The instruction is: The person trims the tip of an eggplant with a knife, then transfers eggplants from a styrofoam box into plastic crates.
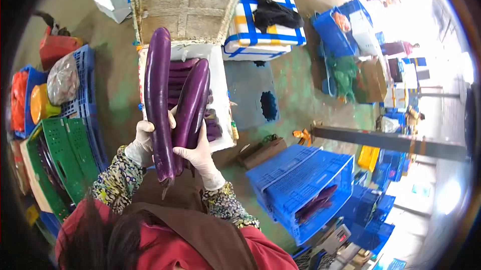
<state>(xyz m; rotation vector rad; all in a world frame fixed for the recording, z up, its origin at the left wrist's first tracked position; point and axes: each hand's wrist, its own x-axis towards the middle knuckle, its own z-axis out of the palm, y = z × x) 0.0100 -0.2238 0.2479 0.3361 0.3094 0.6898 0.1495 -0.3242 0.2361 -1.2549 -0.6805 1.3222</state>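
Note:
My left hand [140,145], in a white glove, is closed around a long, glossy purple eggplant [158,89] that points away from me. My right hand [200,157], gloved too, grips a second eggplant [190,97] beside it, with another eggplant [201,115] partly hidden behind. The held eggplants lean close together, stem ends towards my body. Beneath them stands an open white foam box [216,84], in which several more eggplants [181,75] lie in rows. Its bottom is hidden by the eggplants and my hands.
A worn foam lid [183,7] rises at the box's far side. Right of it stands a checked box [280,7] with a black bag on top. A blue crate [305,175] holding eggplants is at right; green crates [67,145] stand at left.

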